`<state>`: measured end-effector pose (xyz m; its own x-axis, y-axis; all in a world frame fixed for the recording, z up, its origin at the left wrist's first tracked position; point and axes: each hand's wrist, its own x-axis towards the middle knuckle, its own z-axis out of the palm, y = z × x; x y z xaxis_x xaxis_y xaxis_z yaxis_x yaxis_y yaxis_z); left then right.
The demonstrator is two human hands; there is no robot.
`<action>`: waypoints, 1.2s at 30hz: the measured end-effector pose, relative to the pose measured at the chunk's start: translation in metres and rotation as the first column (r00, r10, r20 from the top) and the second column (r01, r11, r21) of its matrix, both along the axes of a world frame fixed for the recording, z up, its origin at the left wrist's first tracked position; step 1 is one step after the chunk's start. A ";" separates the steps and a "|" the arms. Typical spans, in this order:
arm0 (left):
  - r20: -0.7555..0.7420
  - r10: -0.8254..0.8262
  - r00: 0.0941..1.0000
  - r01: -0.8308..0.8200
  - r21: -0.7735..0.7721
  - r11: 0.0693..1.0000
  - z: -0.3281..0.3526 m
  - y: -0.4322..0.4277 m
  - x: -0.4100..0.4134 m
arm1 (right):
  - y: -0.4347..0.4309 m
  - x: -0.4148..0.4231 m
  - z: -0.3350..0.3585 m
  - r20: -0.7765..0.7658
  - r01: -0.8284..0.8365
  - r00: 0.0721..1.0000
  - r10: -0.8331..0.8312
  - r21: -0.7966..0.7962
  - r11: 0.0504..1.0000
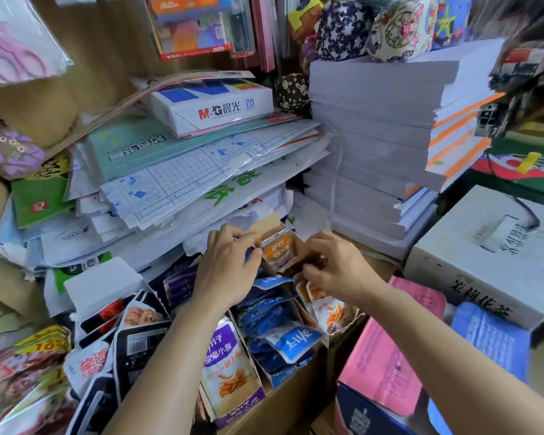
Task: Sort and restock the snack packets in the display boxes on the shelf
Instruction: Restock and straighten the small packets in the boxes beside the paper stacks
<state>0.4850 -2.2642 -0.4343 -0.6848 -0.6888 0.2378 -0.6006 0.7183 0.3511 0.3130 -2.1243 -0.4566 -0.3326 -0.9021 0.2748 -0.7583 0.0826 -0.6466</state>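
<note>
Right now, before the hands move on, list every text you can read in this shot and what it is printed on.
"M&G 晨光" and "70": white paper ream box atop the left pile.
"10%": yellow packet, lower left.
"小鱼": purple-topped snack packet, front display box.
Orange packet between left hand and right hand: blurred.
Grey carton, blue packets: Chinese print, not reliably readable.

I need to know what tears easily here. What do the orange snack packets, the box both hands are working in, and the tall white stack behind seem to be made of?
Orange snack packets: likely glossy plastic film, judging by the sheen and crinkles.
Display box: looks like thin matte cardboard; its brown flap is bare and bent.
White stack: probably paper, with layered sheet edges showing.
</note>
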 end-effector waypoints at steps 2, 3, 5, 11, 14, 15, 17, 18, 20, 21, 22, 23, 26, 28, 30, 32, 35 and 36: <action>-0.020 -0.002 1.000 0.002 -0.015 1.000 0.001 -0.002 0.000 | 0.002 0.000 0.001 0.015 0.007 1.000 -0.007 -0.001 1.000; -0.028 -0.005 1.000 0.004 -0.017 1.000 0.003 -0.002 -0.001 | 0.001 0.001 0.002 0.016 0.009 1.000 -0.009 -0.003 1.000; -0.039 -0.010 0.999 0.010 -0.007 1.000 0.004 0.002 -0.003 | 0.000 0.002 0.002 0.013 0.010 1.000 -0.010 -0.016 1.000; -0.082 -0.020 0.996 0.021 0.007 1.000 0.003 0.003 -0.004 | -0.005 0.007 -0.004 -0.032 0.039 0.999 -0.041 -0.053 0.998; -0.077 -0.004 0.997 0.003 -0.021 1.000 0.002 0.001 -0.005 | -0.005 0.008 -0.003 -0.071 0.015 0.997 -0.015 -0.010 1.000; -0.069 0.005 0.998 -0.008 -0.034 0.999 0.001 0.000 -0.006 | -0.004 0.007 -0.003 -0.073 0.020 0.997 -0.021 -0.008 1.000; -0.077 0.028 0.997 -0.031 -0.038 0.999 -0.001 -0.001 -0.010 | -0.002 0.007 -0.002 -0.084 0.033 0.996 -0.034 -0.014 0.999; -0.086 0.037 0.996 -0.041 -0.037 0.999 -0.001 -0.002 -0.011 | 0.000 0.007 -0.002 -0.094 0.036 0.995 -0.038 -0.019 0.999; -0.097 0.046 0.994 -0.050 -0.042 0.998 -0.002 -0.003 -0.014 | 0.002 0.007 -0.001 -0.103 0.035 0.994 -0.038 -0.027 0.999; -0.112 0.056 0.992 -0.061 -0.040 0.997 -0.002 -0.003 -0.015 | 0.002 0.007 -0.001 -0.101 0.033 0.994 -0.036 -0.028 0.999; -0.134 0.073 0.988 -0.078 -0.032 0.996 -0.002 -0.003 -0.015 | 0.003 0.007 0.000 -0.096 0.031 0.995 -0.034 -0.031 0.999; -0.154 0.091 0.984 -0.096 -0.026 0.995 -0.001 -0.003 -0.016 | 0.003 0.007 0.000 -0.090 0.030 0.995 -0.033 -0.034 0.999; -0.172 0.121 0.978 -0.127 -0.024 0.992 -0.001 -0.003 -0.016 | 0.003 0.007 -0.001 -0.090 0.020 0.996 -0.024 -0.050 0.999; -0.175 0.116 0.978 -0.118 -0.004 0.993 -0.001 -0.004 -0.016 | 0.002 0.007 -0.002 -0.089 0.019 0.996 -0.022 -0.037 0.999; -0.181 0.103 0.978 -0.096 0.045 0.994 0.001 -0.004 -0.014 | 0.002 0.008 -0.002 -0.086 0.032 0.996 -0.033 -0.013 0.999; -0.167 0.092 0.982 -0.076 0.100 0.992 0.003 -0.002 -0.014 | 0.002 0.008 -0.004 -0.087 0.040 0.995 -0.038 0.019 0.999; -0.127 0.072 0.989 -0.059 0.098 0.993 0.005 0.000 -0.013 | 0.000 0.009 -0.005 -0.104 0.025 0.994 -0.018 0.064 0.998; -0.128 0.069 0.989 -0.057 0.095 0.994 0.005 0.000 -0.013 | -0.001 0.009 -0.006 -0.122 0.017 0.993 -0.008 0.075 0.997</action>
<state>0.4716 -2.2645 -0.4293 -0.6069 -0.7522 0.2566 -0.5880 0.6422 0.4918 0.3220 -2.1250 -0.4627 -0.3121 -0.9180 0.2448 -0.8295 0.1377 -0.5413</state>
